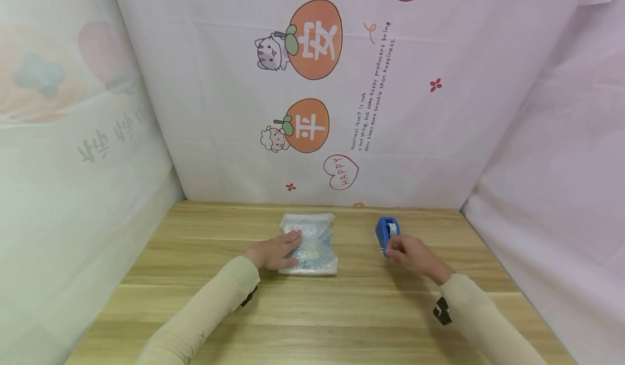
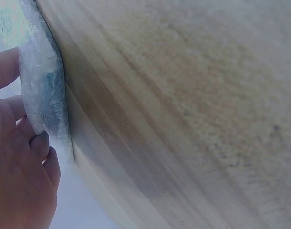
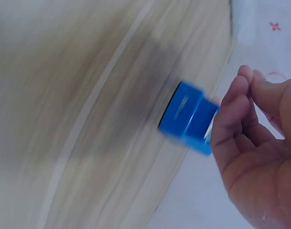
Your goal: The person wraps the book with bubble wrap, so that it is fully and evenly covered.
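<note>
A flat package in bubble wrap (image 1: pixel 317 245) lies on the wooden table, something bluish inside it. My left hand (image 1: pixel 275 250) rests on its left side with fingers extended and thumb apart; the left wrist view shows fingers against the bubble wrap's edge (image 2: pixel 52 90). To the right stands a blue tape dispenser (image 1: pixel 384 232) with a roll in it. Right at its front end is my right hand (image 1: pixel 415 254). Thumb and index fingertips meet in the right wrist view, beside the dispenser (image 3: pixel 183 112); a shiny glint there looks like clear tape pinched between them, mostly hidden.
The wooden table (image 1: pixel 312 316) ends at a printed white cloth (image 1: pixel 219 110) behind it. More cloth hangs along the left side (image 1: pixel 73 202) and right side (image 1: pixel 552 191). Dark bands (image 1: pixel 442 311) show near both wrists.
</note>
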`<state>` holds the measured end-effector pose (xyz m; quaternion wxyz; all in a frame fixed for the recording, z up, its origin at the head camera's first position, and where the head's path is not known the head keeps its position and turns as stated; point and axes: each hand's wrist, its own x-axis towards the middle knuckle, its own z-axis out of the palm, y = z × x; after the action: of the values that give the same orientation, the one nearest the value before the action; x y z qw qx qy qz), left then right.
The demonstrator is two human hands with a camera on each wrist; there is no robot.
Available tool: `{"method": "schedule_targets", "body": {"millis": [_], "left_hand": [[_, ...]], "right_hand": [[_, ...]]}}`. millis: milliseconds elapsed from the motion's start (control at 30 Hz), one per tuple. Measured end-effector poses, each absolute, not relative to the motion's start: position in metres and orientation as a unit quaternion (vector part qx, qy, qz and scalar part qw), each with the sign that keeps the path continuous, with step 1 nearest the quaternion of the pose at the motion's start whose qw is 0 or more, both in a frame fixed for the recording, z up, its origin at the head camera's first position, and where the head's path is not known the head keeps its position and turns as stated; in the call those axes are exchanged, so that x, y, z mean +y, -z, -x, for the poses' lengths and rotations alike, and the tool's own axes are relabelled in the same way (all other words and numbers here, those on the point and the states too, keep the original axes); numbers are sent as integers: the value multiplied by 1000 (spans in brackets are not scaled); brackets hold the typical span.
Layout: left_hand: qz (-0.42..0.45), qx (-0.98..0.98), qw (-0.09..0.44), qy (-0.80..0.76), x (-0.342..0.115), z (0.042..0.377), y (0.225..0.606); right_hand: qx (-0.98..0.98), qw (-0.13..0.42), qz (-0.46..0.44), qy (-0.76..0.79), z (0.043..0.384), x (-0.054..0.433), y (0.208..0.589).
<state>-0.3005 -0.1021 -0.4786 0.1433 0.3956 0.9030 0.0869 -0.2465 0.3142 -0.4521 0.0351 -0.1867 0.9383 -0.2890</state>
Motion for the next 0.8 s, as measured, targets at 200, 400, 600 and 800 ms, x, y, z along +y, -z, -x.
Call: {"method": "schedule_targets", "body": {"millis": [200, 400, 600, 800], "left_hand": [[-398, 903, 140, -86, -102, 301, 478], [-398, 903, 137, -86, -102, 301, 478], [-397, 903, 138, -84, -102, 301, 480], [-396, 904, 137, -80, -101, 300, 478]], "right_hand": [[924, 36, 198, 325, 254, 286, 450], [887, 80, 226, 395, 258, 248, 443], [867, 124, 170, 452, 261, 208, 439], [873, 139, 113, 454, 266, 175, 432]]}}
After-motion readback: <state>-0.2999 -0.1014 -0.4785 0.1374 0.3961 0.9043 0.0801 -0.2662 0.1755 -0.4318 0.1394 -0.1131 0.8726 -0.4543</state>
